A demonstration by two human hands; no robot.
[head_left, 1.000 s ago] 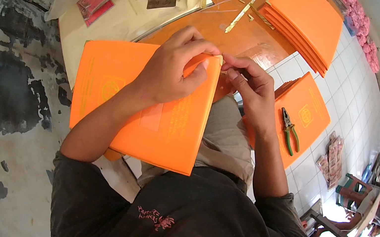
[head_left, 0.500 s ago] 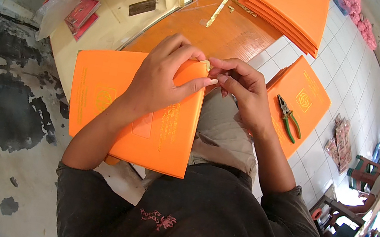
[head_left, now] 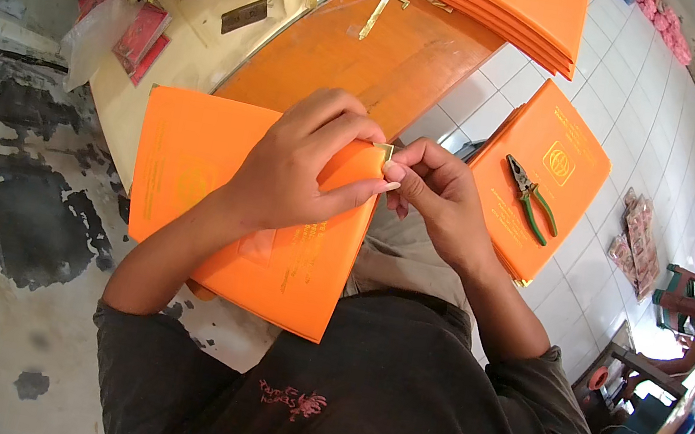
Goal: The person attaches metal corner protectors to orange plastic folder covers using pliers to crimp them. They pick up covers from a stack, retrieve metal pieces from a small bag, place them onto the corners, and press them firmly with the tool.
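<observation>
Tiled floor; gold clip [head_left: 384, 150] mostly behind fingers [head_left: 353, 131].

Bare orange board [head_left: 364, 63] ahead, pliers [head_left: 532, 197] on right folder stack [head_left: 548, 172], clutter far left.

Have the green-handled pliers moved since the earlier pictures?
No. The pliers lie on the same orange folder, beside its emblem as before; only the camera view shifted.
</observation>
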